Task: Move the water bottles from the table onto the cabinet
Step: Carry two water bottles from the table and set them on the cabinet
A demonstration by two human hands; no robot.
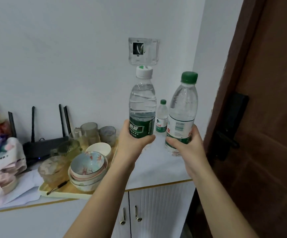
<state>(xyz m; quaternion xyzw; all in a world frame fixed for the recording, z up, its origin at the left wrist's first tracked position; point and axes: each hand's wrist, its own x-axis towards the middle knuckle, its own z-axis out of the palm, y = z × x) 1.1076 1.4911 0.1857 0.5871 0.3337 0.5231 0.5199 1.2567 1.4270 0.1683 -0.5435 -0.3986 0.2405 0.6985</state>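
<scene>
Bottles fill both hands, each upright, long axis vertical, cap well above the fingers. The left hand (132, 145) wraps the white-capped bottle (142, 103) at its dark green label, fingers (148, 137) curled round it. The right hand (188, 146) grasps the green-capped bottle (182, 109) low on its body, fingers (172, 141) curled round the bottom of the white label, with the base showing just beneath them.

The white cabinet top (156, 169) lies directly under both sets of fingers, so I judge the remaining move to be straight down, with no forward reach. Whether either base already touches that surface cannot be told.

Beyond the fingers, seen between the two held bottles and close to the wall corner, a small bottle (162, 115) already stands on the cabinet; both held bottles look set to land short of it. Left of the left fingers, the tray (70, 192) of bowls (87, 164) sits near and is the likelier thing to bump. Right of the right fingers stands the brown door (268, 117).
</scene>
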